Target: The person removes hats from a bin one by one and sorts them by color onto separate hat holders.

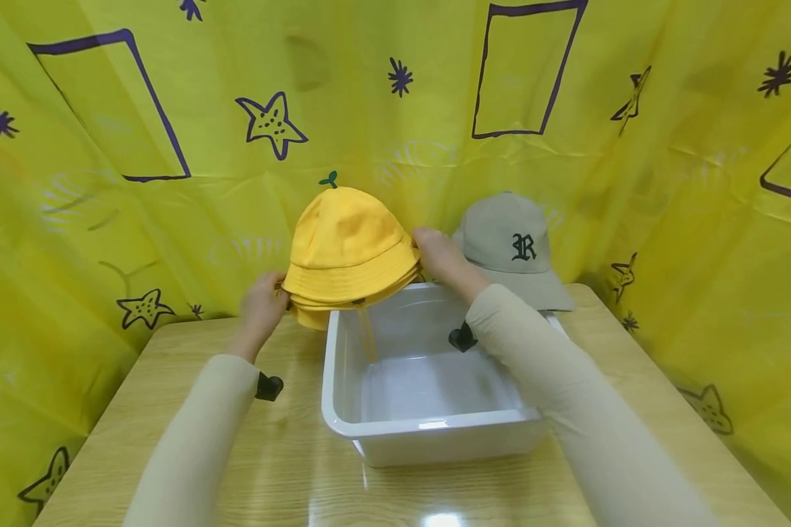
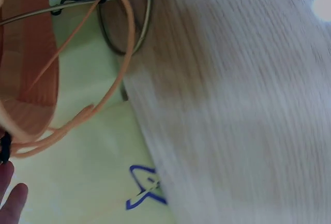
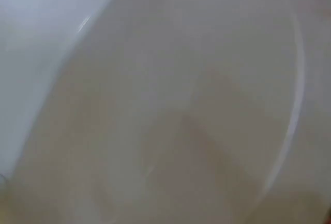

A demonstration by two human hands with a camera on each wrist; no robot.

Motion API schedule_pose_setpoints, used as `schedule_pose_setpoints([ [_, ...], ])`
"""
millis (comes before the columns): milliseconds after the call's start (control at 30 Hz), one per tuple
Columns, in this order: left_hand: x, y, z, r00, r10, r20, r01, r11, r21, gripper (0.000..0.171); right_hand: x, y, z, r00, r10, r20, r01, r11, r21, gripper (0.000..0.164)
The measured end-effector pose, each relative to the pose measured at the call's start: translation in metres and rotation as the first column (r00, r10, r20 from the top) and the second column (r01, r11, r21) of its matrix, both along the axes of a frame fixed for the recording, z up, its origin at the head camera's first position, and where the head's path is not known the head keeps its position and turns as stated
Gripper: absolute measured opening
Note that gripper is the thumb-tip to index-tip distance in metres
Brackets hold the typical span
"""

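Note:
A yellow bucket hat with a small green sprout on its crown tops a stack whose layered brims show below it. My left hand grips the brims at the left edge, and my right hand pinches them at the right. In the left wrist view, fingertips show beside the hat's brim, with a looped chin cord hanging down. The stack overlaps the back left corner of a white plastic bin. The right wrist view shows only the bin's blurred inner wall.
A grey-green baseball cap with a black letter R stands behind the bin's right back corner. A metal wire ring shows under the hats in the left wrist view. The wooden table meets a yellow patterned curtain at back and sides.

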State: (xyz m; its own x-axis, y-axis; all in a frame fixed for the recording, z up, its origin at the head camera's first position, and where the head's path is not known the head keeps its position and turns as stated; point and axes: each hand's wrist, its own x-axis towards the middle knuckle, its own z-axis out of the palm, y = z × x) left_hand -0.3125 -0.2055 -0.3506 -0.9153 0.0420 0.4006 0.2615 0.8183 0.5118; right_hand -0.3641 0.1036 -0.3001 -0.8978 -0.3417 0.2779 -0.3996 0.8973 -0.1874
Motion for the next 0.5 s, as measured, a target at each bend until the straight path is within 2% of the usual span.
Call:
schedule_pose_setpoints([
  [133,0.007,-0.006,0.011,1.0,-0.016,-0.005,0.016,0.994,-0.108,0.035,0.006,-0.005,0.013,0.992,-0.032,0.123,0.019,0.994,0.108,0.014],
  [233,0.011,-0.009,0.017,0.999,-0.047,-0.009,0.045,0.987,-0.157,0.039,0.01,-0.008,0.024,0.98,-0.056,0.19,0.022,0.985,0.173,0.014],
  [500,0.018,-0.011,0.028,0.993,-0.104,0.062,0.112,0.981,-0.157,0.043,0.025,-0.008,0.049,0.959,-0.052,0.277,-0.01,0.976,0.217,0.015],
])
